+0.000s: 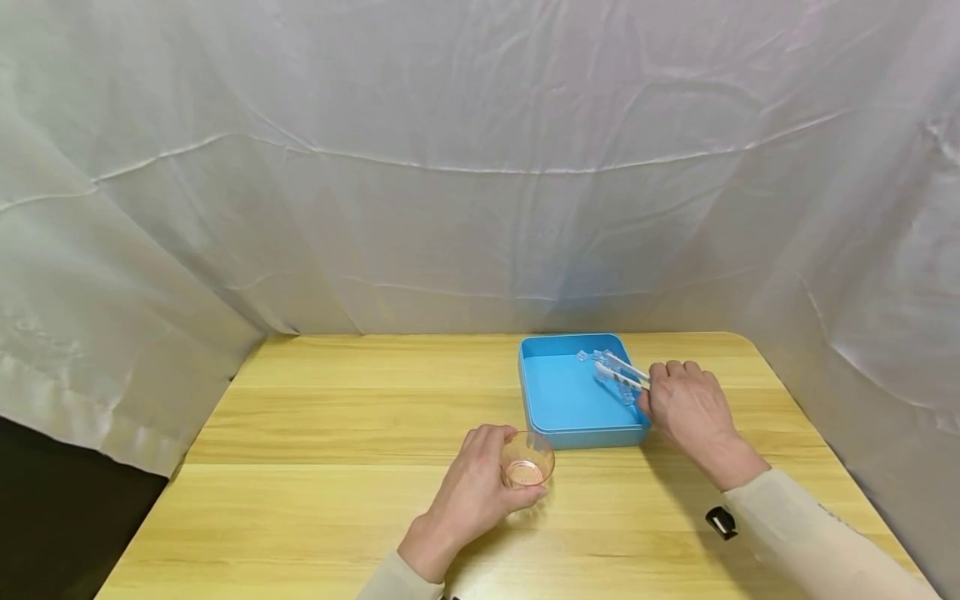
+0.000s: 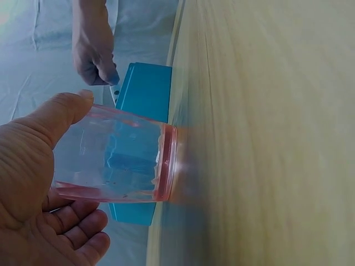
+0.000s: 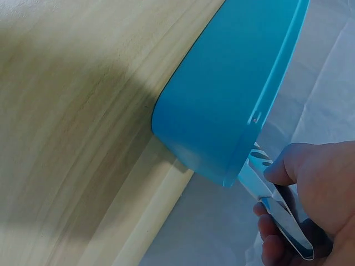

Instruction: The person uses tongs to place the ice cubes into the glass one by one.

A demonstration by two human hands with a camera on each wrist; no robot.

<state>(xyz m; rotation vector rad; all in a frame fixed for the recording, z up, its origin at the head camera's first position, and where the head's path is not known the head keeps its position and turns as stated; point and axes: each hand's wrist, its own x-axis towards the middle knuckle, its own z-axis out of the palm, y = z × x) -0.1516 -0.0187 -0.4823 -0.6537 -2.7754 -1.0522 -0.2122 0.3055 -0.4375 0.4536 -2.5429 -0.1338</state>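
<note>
My left hand (image 1: pixel 474 482) grips a clear pinkish cup (image 1: pixel 527 461) by its sides, in front of the blue tray. In the left wrist view the cup (image 2: pixel 119 155) has its base on the wooden table, thumb on one side and fingers on the other. My right hand (image 1: pixel 692 408) holds a pair of white tongs (image 1: pixel 624 372) over the right side of the blue tray (image 1: pixel 566 439). Several clear ice-like cubes (image 1: pixel 627 395) lie at the tray's right side around the tong tips. Whether the tips pinch a cube cannot be told. In the right wrist view thumb and fingers hold the tongs (image 3: pixel 277 210).
The wooden table (image 1: pixel 337 433) runs under everything. A grey-white curtain (image 1: pixel 420 208) hangs behind and along both sides. Near the right sleeve shows a small black object (image 1: pixel 722 523).
</note>
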